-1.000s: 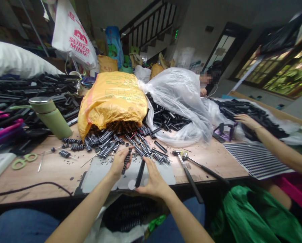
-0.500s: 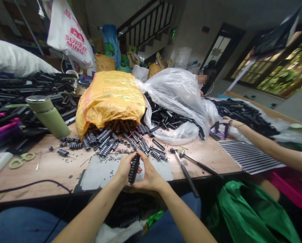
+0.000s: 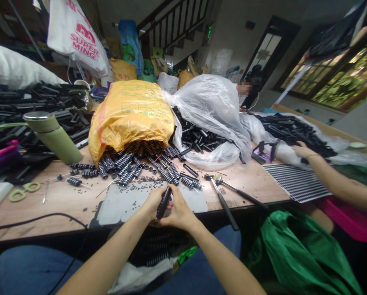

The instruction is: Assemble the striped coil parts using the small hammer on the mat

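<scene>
Between my hands, just over the table's front edge, a black rod-shaped piece (image 3: pixel 162 203) is held tilted. My left hand (image 3: pixel 154 201) is closed on its left side, while my right hand (image 3: pixel 179 209) grips it from the right with the thumb near its top end. Beneath and behind them lies a grey mat (image 3: pixel 118 203) strewn with tiny dark bits. Past the mat, many black-and-white banded rollers (image 3: pixel 126 168) spill from a yellow sack (image 3: pixel 131 114). Small print on the held piece is too blurred to read.
Two hammers (image 3: pixel 223 200) lie right of the mat. Green scissors (image 3: pixel 25 191) and a green flask (image 3: pixel 54 139) are at left. A clear plastic bag (image 3: pixel 214 102) holds black tubes. At right, a co-worker's hand (image 3: pixel 302 150) reaches over a striped sheet (image 3: pixel 297 182). A black cable (image 3: pixel 48 216) crosses the left edge.
The held piece has turned slightly in my hands and now shows a plainer side. The co-worker's hand has moved right, away from the purple-based stand. My view has shifted a little.
</scene>
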### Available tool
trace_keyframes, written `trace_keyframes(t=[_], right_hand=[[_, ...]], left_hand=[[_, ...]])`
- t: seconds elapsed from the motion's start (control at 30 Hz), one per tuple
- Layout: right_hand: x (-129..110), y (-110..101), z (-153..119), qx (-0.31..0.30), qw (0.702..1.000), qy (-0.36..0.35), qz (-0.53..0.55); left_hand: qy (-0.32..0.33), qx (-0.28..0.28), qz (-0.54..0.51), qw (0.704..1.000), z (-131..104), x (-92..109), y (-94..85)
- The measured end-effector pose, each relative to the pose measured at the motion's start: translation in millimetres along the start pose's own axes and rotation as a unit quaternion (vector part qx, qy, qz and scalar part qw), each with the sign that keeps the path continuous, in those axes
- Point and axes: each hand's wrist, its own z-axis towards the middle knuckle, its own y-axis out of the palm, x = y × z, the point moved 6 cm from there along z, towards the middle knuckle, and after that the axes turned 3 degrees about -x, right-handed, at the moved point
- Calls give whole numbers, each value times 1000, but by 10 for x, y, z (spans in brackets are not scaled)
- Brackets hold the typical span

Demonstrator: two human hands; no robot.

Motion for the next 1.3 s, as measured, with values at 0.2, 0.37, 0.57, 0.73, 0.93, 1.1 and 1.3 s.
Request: trace_keyframes(t=[0.2,0.37,0.57,0.73,0.93,1.1,1.3], right_hand=[[192,39,-103,50,993,29,-105],[615,-736,-523,164,900,222,-337],[945,-1378,-861,126,815,363,-434],[456,-922,-875,95,936,254,-224],[206,-440,-938,-3,933,256,-254],[-240,-670,-807,80,964,185,-172],[-447,-246,-741,18,976,124,-179]], left_hand=[[396,35,444,803,-83,-12,74],[490,-16,616,616,-69,-194,79],[487,41,712,504,-210,-43,49],[476,56,728,490,-237,-52,65],[441,53,743,500,-183,-123,49],[427,71,742,513,-206,-301,194],[428,46,737,521,-163,-493,234]])
